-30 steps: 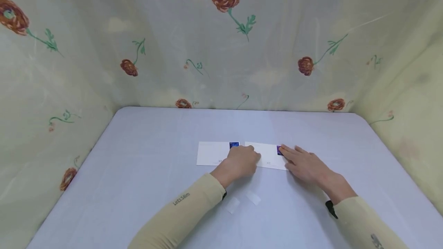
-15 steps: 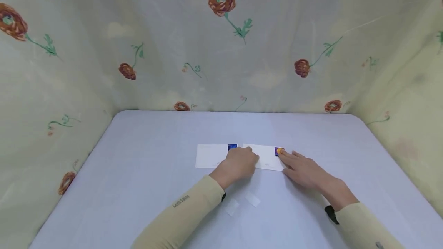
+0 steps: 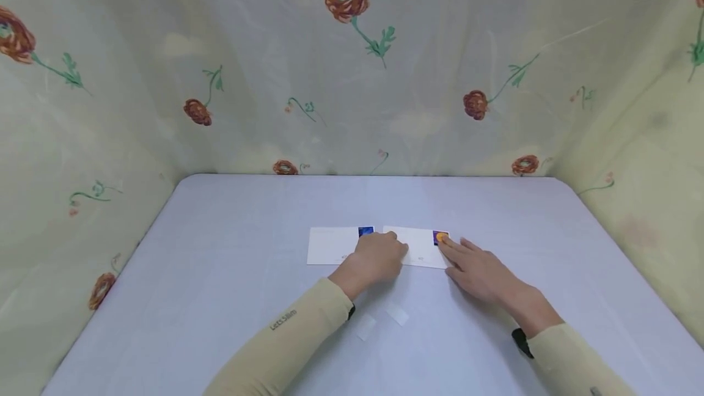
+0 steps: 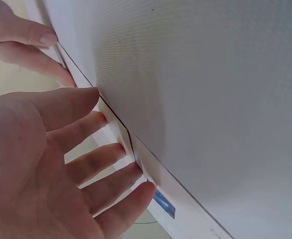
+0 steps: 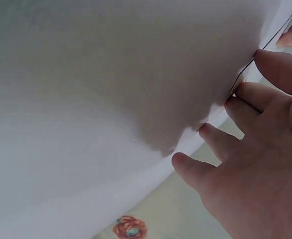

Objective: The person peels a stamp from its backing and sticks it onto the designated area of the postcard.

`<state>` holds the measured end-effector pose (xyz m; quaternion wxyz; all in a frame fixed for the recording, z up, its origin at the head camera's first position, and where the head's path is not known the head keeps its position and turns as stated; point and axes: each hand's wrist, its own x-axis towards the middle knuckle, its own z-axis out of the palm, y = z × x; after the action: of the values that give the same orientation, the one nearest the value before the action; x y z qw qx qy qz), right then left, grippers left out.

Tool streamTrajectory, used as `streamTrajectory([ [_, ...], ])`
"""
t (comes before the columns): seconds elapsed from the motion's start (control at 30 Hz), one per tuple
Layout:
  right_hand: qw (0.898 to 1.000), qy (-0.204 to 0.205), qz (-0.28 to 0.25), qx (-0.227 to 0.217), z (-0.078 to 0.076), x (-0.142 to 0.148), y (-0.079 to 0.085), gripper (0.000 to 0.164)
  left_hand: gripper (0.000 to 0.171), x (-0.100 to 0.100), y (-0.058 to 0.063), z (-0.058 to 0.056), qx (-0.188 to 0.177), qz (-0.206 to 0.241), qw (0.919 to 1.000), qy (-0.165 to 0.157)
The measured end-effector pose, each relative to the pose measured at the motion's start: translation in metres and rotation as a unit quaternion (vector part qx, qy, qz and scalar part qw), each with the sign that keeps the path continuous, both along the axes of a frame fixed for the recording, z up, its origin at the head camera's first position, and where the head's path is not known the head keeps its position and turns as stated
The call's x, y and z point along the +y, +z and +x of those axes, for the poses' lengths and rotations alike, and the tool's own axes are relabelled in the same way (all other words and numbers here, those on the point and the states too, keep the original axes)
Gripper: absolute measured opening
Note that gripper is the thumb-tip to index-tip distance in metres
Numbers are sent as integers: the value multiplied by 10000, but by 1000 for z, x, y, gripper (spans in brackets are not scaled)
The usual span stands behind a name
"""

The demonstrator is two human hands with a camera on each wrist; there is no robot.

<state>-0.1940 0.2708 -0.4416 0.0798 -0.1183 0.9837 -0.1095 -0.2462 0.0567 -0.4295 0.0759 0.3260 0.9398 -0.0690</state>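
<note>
Two white envelopes lie side by side on the table. The left envelope (image 3: 330, 246) carries a blue stamp (image 3: 365, 231) at its upper right corner. On the right envelope (image 3: 416, 242) is a purple stamp (image 3: 437, 235) with an orange disc. My left hand (image 3: 378, 257) rests across the neighbouring ends of both envelopes; in the left wrist view its fingers (image 4: 113, 186) are spread, their tips on the paper. My right hand (image 3: 480, 271) presses with extended fingers at the right envelope's right end, fingertips over the lower edge of the purple stamp.
Two small whitish strips, one nearer (image 3: 365, 326) and one to its right (image 3: 396, 314), lie on the white-covered table (image 3: 236, 298) between my forearms. A flowered curtain (image 3: 418, 78) hangs along the back and both sides of the table.
My right fingertips have slid slightly off the purple stamp, so more of its orange disc shows. My left hand keeps its place on the envelopes. The head view has shifted a little.
</note>
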Motion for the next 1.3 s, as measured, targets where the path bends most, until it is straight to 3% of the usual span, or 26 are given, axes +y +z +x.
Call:
streamTrajectory([
  [0.17,9996,124,214,-105,-1,0,4,58,37,1,1,0,-16,-1,10000,-20],
  [0.63,9998,174,-19,-108,-5,-1,6,62,40,5,3,2,24,34,9999,100],
  [0.8,9996,144,-170,-169,-5,-1,4,61,41,3,1,5,-142,80,9993,346],
  [0.9,9996,124,-164,-188,-5,-2,2,61,41,1,-1,6,-251,168,9984,468],
  [1.1,9998,133,-5,-134,-5,-6,3,61,40,-3,-4,3,-175,337,9984,422],
  [1.3,9997,110,-82,-197,-4,-8,4,62,37,-10,-12,3,-358,803,9954,386],
])
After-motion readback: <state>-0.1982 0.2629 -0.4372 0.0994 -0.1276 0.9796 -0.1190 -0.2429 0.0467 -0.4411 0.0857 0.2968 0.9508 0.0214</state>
